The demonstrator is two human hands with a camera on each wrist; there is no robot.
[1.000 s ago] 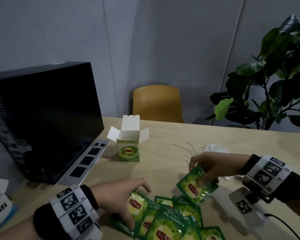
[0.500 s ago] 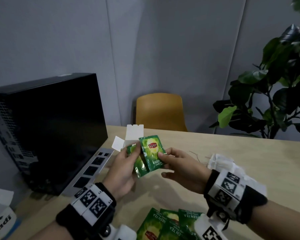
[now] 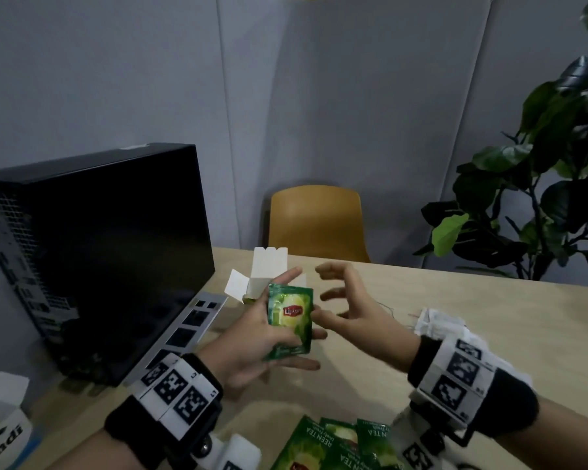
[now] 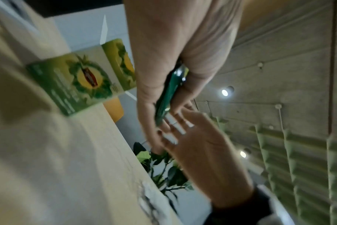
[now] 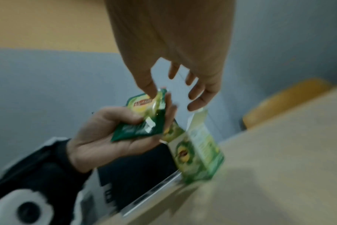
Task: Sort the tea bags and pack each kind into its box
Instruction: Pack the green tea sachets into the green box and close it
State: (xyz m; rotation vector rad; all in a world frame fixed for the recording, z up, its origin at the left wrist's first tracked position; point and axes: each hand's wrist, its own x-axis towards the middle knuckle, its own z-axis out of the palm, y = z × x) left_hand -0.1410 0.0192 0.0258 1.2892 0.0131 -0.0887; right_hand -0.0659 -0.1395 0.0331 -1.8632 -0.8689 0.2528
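Note:
My left hand [image 3: 267, 335] holds two green Lipton tea sachets [image 3: 290, 315] stacked together, thumb across the front and fingers behind. Seen from the left wrist, the sachets [image 4: 166, 94] are edge-on in the left hand [image 4: 183, 57]. My right hand [image 3: 345, 300] is beside them with fingers spread and holds nothing. In the right wrist view the thumb of that right hand [image 5: 173, 68] touches the sachets' [image 5: 142, 117] top edge. The open green tea box [image 3: 269, 271] stands just behind the hands, flaps up. More green sachets [image 3: 336, 446] lie in a pile at the table's near edge.
A black computer case [image 3: 116, 252] lies along the left of the table. A white box [image 3: 0, 432] stands at the near left corner. White tea bags with strings [image 3: 435, 322] lie at the right. A yellow chair [image 3: 316, 222] and a plant [image 3: 540, 205] stand beyond the table.
Both hands rose from the pile, each with a sachet. The right hand laid its sachet onto the left hand's one and let go; the left hand now holds both.

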